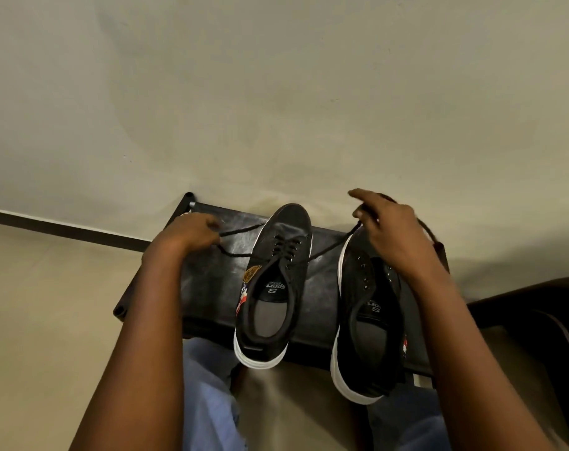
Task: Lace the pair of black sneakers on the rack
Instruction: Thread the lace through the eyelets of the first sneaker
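Two black sneakers with white soles stand toes-away on a black rack (208,281). The left sneaker (273,288) has a black lace (328,249) threaded through its front eyelets, and both lace ends are drawn out sideways. My left hand (192,232) pinches the left lace end over the rack's left part. My right hand (390,229) grips the right lace end above the toe of the right sneaker (364,323), whose eyelets show no lace. A loop of black lace arcs behind my right hand.
The rack stands against a plain beige wall (276,92) with a dark skirting strip (65,231) at the left. My legs in blue jeans (208,385) are below the rack's front edge. A dark piece of furniture (536,314) sits at the right.
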